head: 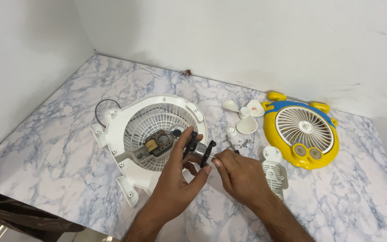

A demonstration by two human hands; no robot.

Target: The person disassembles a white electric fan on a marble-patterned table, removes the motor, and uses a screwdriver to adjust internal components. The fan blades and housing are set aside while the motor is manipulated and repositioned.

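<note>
Head view: left hand (pixel 180 172) fingers clenched around a small motor part (pixel 199 150) above the white fan housing (pixel 133 134). Right hand (pixel 238 172) fingers pinching what looks like a thin tool at its tip. Probably mid-disassembly; calling next for steady alignment.

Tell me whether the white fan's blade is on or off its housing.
Off. The white blade lies on the marble table, apart from the white housing, whose motor sits exposed.
</note>
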